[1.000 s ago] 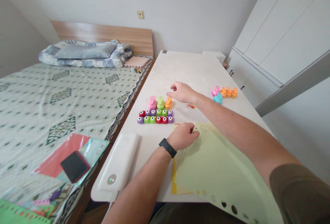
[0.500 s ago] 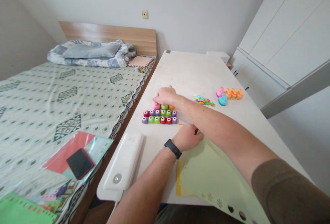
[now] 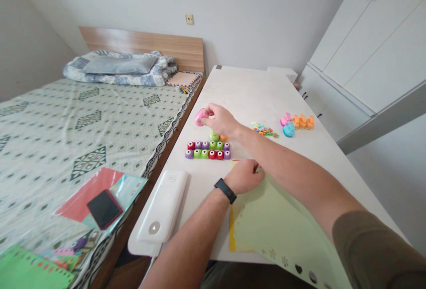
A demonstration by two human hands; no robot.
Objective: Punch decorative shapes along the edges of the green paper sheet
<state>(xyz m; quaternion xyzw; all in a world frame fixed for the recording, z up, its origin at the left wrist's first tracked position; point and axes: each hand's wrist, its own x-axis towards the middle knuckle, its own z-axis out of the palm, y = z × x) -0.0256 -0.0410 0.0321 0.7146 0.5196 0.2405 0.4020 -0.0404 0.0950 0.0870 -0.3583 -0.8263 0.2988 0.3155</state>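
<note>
Just one cam, head-worn — it looks forward and down over the table's (image 3: 246, 91) near edge, left hand (image 3: 244, 176) and right hand (image 3: 218, 119) close, far edge well off.

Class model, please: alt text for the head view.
The right hand lifts a pink punch above a white table; the left hand holds pale green paper. Two rows of small colourful punches sit nearby.

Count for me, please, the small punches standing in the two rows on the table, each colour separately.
Red punches: 3
Purple punches: 5
Green punches: 4
Total: 12
</note>
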